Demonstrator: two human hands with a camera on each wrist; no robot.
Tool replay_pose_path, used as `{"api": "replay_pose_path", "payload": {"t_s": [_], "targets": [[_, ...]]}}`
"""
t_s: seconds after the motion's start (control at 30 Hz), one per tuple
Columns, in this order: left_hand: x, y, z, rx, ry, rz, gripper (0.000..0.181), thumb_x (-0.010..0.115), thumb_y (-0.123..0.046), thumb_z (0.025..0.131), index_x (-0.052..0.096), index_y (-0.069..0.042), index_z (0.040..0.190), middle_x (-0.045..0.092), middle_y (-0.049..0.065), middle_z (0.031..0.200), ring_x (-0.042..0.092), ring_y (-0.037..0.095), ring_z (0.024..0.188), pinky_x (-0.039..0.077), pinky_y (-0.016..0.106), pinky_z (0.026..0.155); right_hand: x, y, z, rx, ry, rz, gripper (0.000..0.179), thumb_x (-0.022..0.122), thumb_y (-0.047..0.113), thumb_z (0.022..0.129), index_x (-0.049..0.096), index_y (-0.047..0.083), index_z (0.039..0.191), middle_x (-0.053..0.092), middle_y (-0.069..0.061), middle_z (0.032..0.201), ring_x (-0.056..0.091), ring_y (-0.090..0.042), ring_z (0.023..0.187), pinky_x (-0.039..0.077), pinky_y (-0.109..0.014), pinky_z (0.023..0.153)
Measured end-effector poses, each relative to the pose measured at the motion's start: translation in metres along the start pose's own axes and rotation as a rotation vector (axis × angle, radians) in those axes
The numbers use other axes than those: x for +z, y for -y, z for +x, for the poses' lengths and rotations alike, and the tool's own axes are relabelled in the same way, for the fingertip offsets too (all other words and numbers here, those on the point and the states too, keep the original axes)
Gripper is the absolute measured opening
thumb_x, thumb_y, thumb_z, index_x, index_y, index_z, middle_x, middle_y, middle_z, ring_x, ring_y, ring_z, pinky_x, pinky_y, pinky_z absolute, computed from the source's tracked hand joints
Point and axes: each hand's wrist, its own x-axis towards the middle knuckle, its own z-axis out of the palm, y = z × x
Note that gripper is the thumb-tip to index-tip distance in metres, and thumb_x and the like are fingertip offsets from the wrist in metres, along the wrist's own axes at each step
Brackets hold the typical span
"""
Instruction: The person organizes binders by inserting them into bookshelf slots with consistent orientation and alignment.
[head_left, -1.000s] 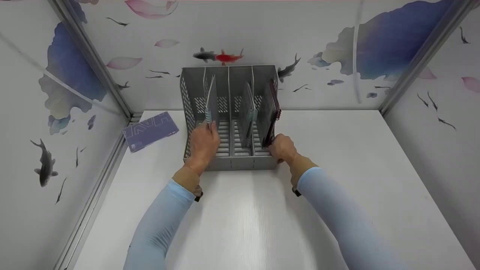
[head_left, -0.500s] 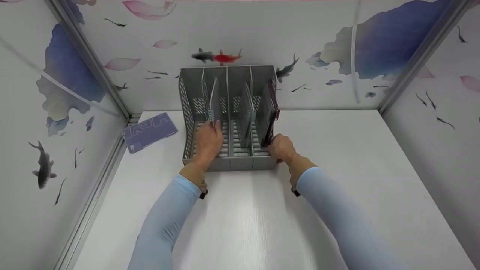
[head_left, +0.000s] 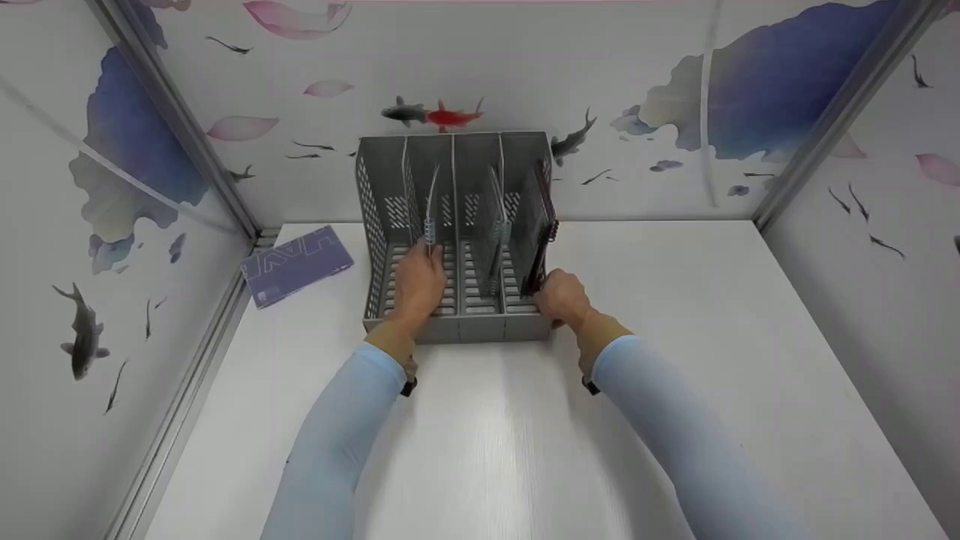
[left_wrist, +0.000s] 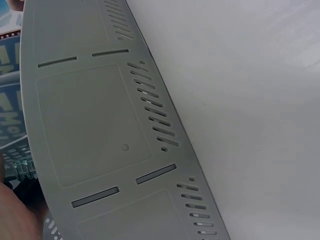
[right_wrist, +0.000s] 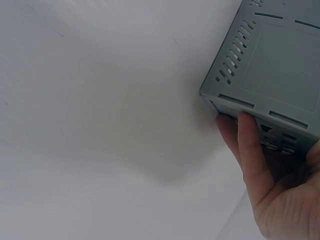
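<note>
A grey plastic file organizer [head_left: 480, 330] with upright dividers stands on the table. My left hand [head_left: 418, 285] pinches the near edge of a spiral notebook [head_left: 433, 202], held upright in the second compartment from the left. On the front right corner of the organizer, my right hand [head_left: 564, 298] grips the side wall; in the right wrist view its fingers [right_wrist: 252, 155] lie along the outside. Another spiral notebook [head_left: 491, 232] stands in the third compartment, and a dark red-edged one [head_left: 538, 232] is in the rightmost. Whether the held notebook touches the compartment floor is hidden by the hand.
A purple booklet [head_left: 298, 266] lies flat on the white table [head_left: 675, 315], left of the organizer. Printed panels close in the back and both sides, and the organizer stands close to the back panel [head_left: 630, 187].
My left hand has shifted slightly right with the notebook, which has moved away from the left divider further into the second compartment. The right hand stays at the organizer's corner.
</note>
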Motion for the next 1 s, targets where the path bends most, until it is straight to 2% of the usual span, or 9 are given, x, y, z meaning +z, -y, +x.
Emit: {"api": "replay_pose_path", "payload": {"t_s": [0.13, 0.33, 0.43, 0.63, 0.8, 0.9, 1.0], "targets": [[0.003, 0.005, 0.003, 0.012, 0.012, 0.029, 0.037, 0.049, -0.026, 0.121, 0.066, 0.001, 0.139, 0.080, 0.021, 0.124, 0.079, 0.040, 0.117, 0.062, 0.055, 0.101, 0.001, 0.001, -0.001, 0.004, -0.006, -0.003, 0.025, 0.057, 0.017, 0.110, 0.068, -0.003, 0.121, 0.065, -0.010, 0.100, 0.073, -0.020, 0.070, 0.066, -0.031, 0.060], [0.010, 0.011, 0.004, 0.054, 0.016, 0.034, 0.044, 0.055, -0.020, 0.119, 0.058, 0.000, 0.158, 0.077, 0.024, 0.139, 0.076, 0.042, 0.131, 0.060, 0.055, 0.111, 0.002, 0.003, -0.004, 0.011, -0.012, 0.000, 0.028, 0.058, 0.016, 0.109, 0.068, -0.004, 0.127, 0.069, -0.013, 0.110, 0.075, -0.023, 0.077, 0.069, -0.035, 0.068], [0.011, 0.011, 0.005, 0.055, 0.035, 0.026, 0.046, 0.056, -0.018, 0.118, 0.056, 0.000, 0.161, 0.074, 0.025, 0.146, 0.073, 0.043, 0.136, 0.058, 0.054, 0.115, 0.002, 0.003, -0.005, 0.012, -0.015, 0.001, 0.029, 0.058, 0.016, 0.109, 0.069, -0.004, 0.127, 0.071, -0.015, 0.114, 0.076, -0.025, 0.081, 0.069, -0.037, 0.070], [0.010, 0.009, 0.008, 0.063, 0.095, 0.050, 0.048, 0.056, -0.018, 0.118, 0.055, 0.001, 0.162, 0.071, 0.025, 0.151, 0.070, 0.043, 0.141, 0.056, 0.055, 0.119, 0.001, 0.003, -0.005, 0.002, -0.029, -0.005, 0.027, 0.056, 0.016, 0.110, 0.069, -0.003, 0.124, 0.073, -0.017, 0.113, 0.078, -0.027, 0.083, 0.068, -0.034, 0.065], [0.011, 0.008, 0.009, 0.068, 0.132, 0.089, 0.042, 0.056, -0.015, 0.117, 0.060, 0.005, 0.154, 0.076, 0.026, 0.138, 0.076, 0.043, 0.128, 0.061, 0.055, 0.108, 0.001, 0.001, -0.004, -0.008, -0.028, -0.004, 0.027, 0.056, 0.015, 0.109, 0.070, -0.003, 0.123, 0.071, -0.015, 0.110, 0.077, -0.025, 0.079, 0.068, -0.035, 0.065], [0.011, 0.007, 0.008, 0.055, 0.159, 0.119, 0.034, 0.056, -0.016, 0.116, 0.069, 0.007, 0.137, 0.080, 0.025, 0.119, 0.081, 0.037, 0.103, 0.066, 0.053, 0.091, 0.001, 0.000, -0.003, -0.006, -0.027, -0.004, 0.026, 0.056, 0.015, 0.109, 0.070, -0.003, 0.122, 0.070, -0.014, 0.106, 0.075, -0.023, 0.075, 0.067, -0.034, 0.063], [0.009, 0.002, 0.007, 0.021, 0.214, 0.200, 0.034, 0.056, -0.021, 0.114, 0.074, 0.006, 0.122, 0.081, 0.023, 0.106, 0.079, 0.032, 0.089, 0.066, 0.050, 0.080, 0.001, 0.000, -0.002, -0.007, -0.026, -0.006, 0.026, 0.058, 0.016, 0.109, 0.071, -0.003, 0.120, 0.069, -0.012, 0.101, 0.074, -0.022, 0.071, 0.066, -0.032, 0.060]]}}
